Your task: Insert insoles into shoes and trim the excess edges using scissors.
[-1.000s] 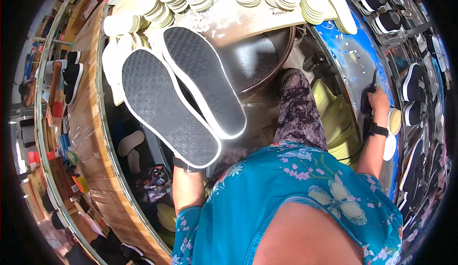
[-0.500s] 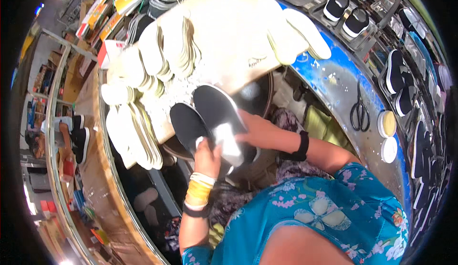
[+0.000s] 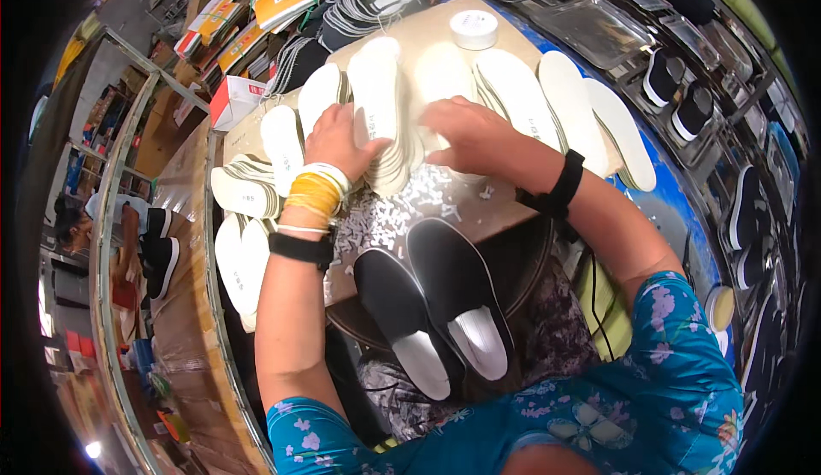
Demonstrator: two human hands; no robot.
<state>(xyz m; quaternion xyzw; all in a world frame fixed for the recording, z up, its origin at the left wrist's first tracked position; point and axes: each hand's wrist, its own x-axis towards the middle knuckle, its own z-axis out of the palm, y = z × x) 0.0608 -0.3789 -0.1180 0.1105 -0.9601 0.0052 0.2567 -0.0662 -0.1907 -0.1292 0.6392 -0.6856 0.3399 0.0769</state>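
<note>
Beige, the workboard (image 3: 506, 210) spanned the upper centre, ringed by white insole stacks (image 3: 376, 86), presumably for easy reach. Black slip-on shoes (image 3: 446, 270) lay unheld at lower centre, leaving both hands free. The left hand (image 3: 338, 141), loosely open, touched one stack; the right hand (image 3: 472, 137) was open, its contact unclear.

This was a shoe workshop. White insoles (image 3: 376, 94) lay stacked on a workbench (image 3: 511, 208). Black slip-on shoes (image 3: 694, 118) lined the right.
</note>
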